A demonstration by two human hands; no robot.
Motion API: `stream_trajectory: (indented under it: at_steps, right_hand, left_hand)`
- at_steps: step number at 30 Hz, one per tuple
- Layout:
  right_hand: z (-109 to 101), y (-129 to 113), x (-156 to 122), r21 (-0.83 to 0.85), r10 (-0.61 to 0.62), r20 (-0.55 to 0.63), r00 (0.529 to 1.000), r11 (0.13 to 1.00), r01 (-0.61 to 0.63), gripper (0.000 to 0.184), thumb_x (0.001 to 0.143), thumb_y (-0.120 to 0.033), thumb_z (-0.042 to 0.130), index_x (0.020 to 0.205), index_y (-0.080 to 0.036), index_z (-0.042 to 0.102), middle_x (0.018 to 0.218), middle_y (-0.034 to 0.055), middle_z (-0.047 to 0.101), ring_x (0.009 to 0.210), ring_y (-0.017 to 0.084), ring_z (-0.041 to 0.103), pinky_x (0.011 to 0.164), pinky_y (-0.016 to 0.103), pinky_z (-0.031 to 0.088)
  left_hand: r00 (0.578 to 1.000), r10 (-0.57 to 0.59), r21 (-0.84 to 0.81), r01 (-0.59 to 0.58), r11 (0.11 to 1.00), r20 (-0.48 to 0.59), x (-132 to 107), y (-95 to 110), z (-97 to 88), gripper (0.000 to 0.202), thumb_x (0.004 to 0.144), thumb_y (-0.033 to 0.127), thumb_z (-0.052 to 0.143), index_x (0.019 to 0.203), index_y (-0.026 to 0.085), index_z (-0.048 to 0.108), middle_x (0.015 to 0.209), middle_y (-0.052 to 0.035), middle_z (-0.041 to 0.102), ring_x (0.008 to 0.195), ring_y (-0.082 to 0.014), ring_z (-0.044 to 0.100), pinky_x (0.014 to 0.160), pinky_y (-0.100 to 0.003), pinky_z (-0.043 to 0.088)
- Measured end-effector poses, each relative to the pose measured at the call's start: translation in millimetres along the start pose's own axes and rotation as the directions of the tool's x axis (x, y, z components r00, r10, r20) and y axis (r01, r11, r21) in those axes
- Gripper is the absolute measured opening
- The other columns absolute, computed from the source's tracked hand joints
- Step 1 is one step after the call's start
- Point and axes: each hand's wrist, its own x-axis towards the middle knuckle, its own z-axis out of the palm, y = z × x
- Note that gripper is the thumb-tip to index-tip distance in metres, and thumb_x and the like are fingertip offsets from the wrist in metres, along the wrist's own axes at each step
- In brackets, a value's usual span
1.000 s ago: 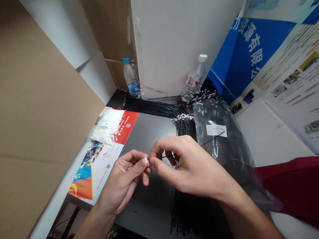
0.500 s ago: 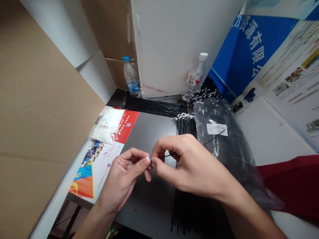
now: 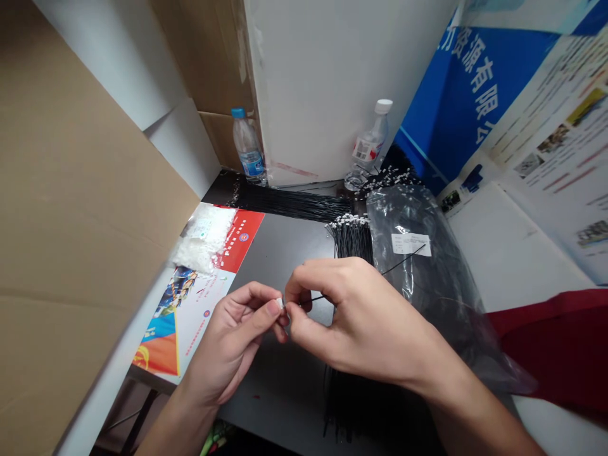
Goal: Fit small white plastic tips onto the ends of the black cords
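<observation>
Mid-frame down to the bottom edge: grey table [image 3: 273, 253], w/ clear bag [image 3: 446, 297] along its R side. Wire bundle [image 3: 354, 240], white-tipped at its top end, stands out just R of centre & runs down-frame under the R hand [image 3: 344, 310]. White pack [image 3: 204, 237] sits L of centre, well apart from both hands.

R hand, centre-right, pinches a black wire [image 3: 312, 299] btwn thumb & index; other fingers curled. L hand [image 3: 240, 335], left of centre, has thumb & index closed on a connector [image 3: 280, 303], rest loosely bent.

Key relation: wire's long axis runs sideways, rising slightly to the R, so its L end points at the connector. What looks like its far end shows past the R hand, over the bag label [image 3: 403, 244]. Connector's at frame centre, in L fingertips, R fingertips right beside it. Can't tell if wire tip's in it; fingers hide the join.
</observation>
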Motion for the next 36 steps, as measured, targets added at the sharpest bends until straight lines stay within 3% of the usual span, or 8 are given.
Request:
stream_trajectory:
  at_steps: [6, 12, 19, 29, 36]
  right_hand:
    - [-0.7, -0.1, -1.7, 0.005, -0.013, -0.001, 1.000, 1.000, 0.013, 0.010, 0.080, -0.018, 0.061, 0.071, -0.019, 0.063, 0.071, -0.0035, 0.065, 0.064, 0.010, 0.053, 0.061, 0.024, 0.031]
    - [-1.7, -2.5, -3.2, -0.015, 0.019, 0.028, 0.999, 1.000, -0.018, 0.010, 0.079, -0.020, 0.062, 0.070, -0.019, 0.063, 0.069, -0.0030, 0.064, 0.062, 0.010, 0.052, 0.060, 0.024, 0.030]
    - [1.0, -8.2, -4.1, -0.049, 0.050, -0.019, 0.999, 0.997, -0.051, 0.012, 0.079, -0.018, 0.060, 0.068, -0.018, 0.064, 0.065, -0.0023, 0.062, 0.056, 0.009, 0.048, 0.056, 0.025, 0.027]
    - [0.5, -5.0, -2.8, 0.068, -0.006, -0.045, 0.999, 0.998, 0.009, 0.019, 0.087, -0.017, 0.057, 0.073, -0.018, 0.068, 0.069, -0.0042, 0.066, 0.057, 0.007, 0.049, 0.059, 0.022, 0.032]
    - [2.9, -2.9, 0.7, 0.123, 0.046, -0.001, 0.999, 0.991, -0.046, 0.012, 0.084, -0.017, 0.057, 0.076, -0.019, 0.066, 0.062, -0.0056, 0.063, 0.052, 0.007, 0.049, 0.055, 0.021, 0.033]
  left_hand:
    - [1.000, -0.013, -0.010, 0.013, 1.000, -0.014, -3.6, -1.4, 1.2, 0.013, 0.072, 0.026, 0.084, 0.076, 0.019, 0.075, 0.067, 0.0007, 0.071, 0.060, -0.0077, 0.065, 0.062, -0.014, 0.053]
    - [0.994, 0.100, 0.199, -0.091, 0.976, -0.035, -7.2, -0.2, -0.7, 0.010, 0.076, 0.027, 0.081, 0.080, 0.019, 0.076, 0.075, -0.0013, 0.074, 0.070, -0.0110, 0.068, 0.068, -0.016, 0.054]
    - [0.978, 0.207, 0.412, -0.181, 0.893, -0.018, -8.4, 5.1, -4.8, 0.005, 0.079, 0.026, 0.077, 0.081, 0.021, 0.076, 0.077, -0.0004, 0.075, 0.072, -0.0098, 0.068, 0.068, -0.014, 0.052]
    - [0.998, 0.062, 0.106, -0.063, 0.992, 0.008, -5.3, 8.3, -2.3, 0.009, 0.075, 0.025, 0.081, 0.074, 0.019, 0.074, 0.066, 0.0021, 0.069, 0.060, -0.0065, 0.064, 0.062, -0.013, 0.051]
    - [0.998, 0.046, 0.066, -0.044, 0.997, -0.032, -6.1, 7.5, -3.8, 0.011, 0.074, 0.025, 0.082, 0.075, 0.018, 0.074, 0.066, 0.0013, 0.068, 0.060, -0.0071, 0.063, 0.063, -0.015, 0.051]
